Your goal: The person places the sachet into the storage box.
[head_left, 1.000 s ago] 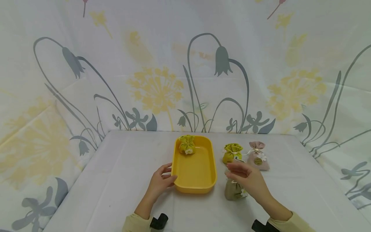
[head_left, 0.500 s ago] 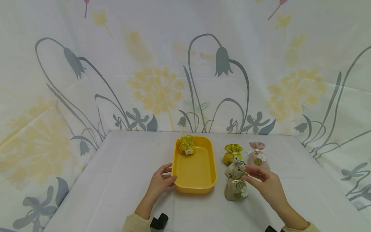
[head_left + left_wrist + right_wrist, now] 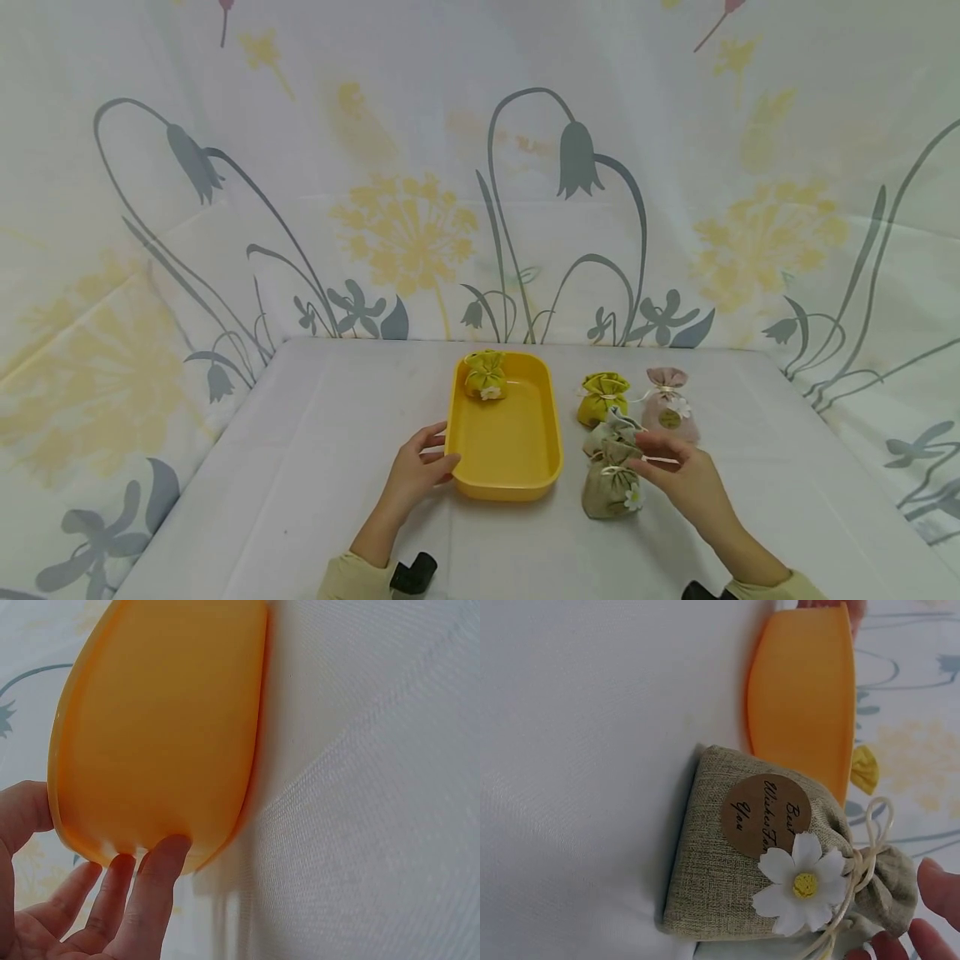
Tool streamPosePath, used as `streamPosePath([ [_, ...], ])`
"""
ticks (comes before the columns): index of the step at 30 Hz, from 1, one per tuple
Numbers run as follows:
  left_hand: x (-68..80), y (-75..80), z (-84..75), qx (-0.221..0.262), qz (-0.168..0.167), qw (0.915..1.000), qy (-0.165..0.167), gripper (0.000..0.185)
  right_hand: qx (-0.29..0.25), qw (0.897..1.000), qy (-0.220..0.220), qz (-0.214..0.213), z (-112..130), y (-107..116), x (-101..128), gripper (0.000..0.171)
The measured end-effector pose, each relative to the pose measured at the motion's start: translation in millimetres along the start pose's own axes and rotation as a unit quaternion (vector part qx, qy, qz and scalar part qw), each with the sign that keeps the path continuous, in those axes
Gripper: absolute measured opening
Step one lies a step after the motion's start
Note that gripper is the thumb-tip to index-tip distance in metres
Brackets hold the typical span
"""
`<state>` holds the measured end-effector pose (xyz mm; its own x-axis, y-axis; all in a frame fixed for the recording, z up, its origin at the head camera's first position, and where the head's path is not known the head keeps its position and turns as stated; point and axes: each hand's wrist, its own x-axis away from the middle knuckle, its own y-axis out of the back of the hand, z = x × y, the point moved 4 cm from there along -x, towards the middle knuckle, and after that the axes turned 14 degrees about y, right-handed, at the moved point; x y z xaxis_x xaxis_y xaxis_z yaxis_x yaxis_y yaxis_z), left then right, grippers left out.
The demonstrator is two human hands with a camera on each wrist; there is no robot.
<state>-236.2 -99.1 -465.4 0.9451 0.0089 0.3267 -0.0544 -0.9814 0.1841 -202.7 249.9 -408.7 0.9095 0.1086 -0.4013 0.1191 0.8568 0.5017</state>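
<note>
— While the white-covered table (image 3: pixel 315 467) takes up most of the head view, what stands on it?
— A yellow tray (image 3: pixel 506 437) sits at the middle, long side running away from the person. A yellow-green pouch (image 3: pixel 485 375) lies inside it, at the far end.
— And the hands?
— The left hand (image 3: pixel 417 469) rests against the tray's near left corner. In the left wrist view its fingers (image 3: pixel 142 892) lie straight along the outer wall, thumb over the rim, so it is spread, not clamped.
— The right one?
— The right hand (image 3: pixel 686 479) is just to the right of the tray, at the gathered neck of a beige burlap pouch (image 3: pixel 611 487). Its fingertips (image 3: pixel 937 889) show beside the tied top in the right wrist view, but I cannot tell whether they pinch it or only touch.
— Where exactly is that pouch?
— On the table, upright, close to the tray's near right corner but apart from it. It carries a round brown label (image 3: pixel 766 816) and a white daisy (image 3: pixel 802 885).
— Anything else?
— Another beige pouch (image 3: pixel 613 427) just behind it, then a yellow-green pouch outside the tray (image 3: pixel 602 397) and a pink pouch (image 3: pixel 667 407) side by side farther back.
</note>
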Motion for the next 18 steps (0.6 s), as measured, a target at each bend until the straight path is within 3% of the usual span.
streamPosePath([
  [9, 0.8, 0.4, -0.9, 0.001, 0.001, 1.0000, 0.000, 0.056, 0.014, 0.997, -0.066, 0.044, -11, -11, -1, 0.053],
  [18, 0.4, -0.3, -1.1, 0.004, -0.001, 1.0000, 0.002, 0.055, 0.019, 0.997, -0.061, 0.037, -5, -14, -3, 0.043],
])
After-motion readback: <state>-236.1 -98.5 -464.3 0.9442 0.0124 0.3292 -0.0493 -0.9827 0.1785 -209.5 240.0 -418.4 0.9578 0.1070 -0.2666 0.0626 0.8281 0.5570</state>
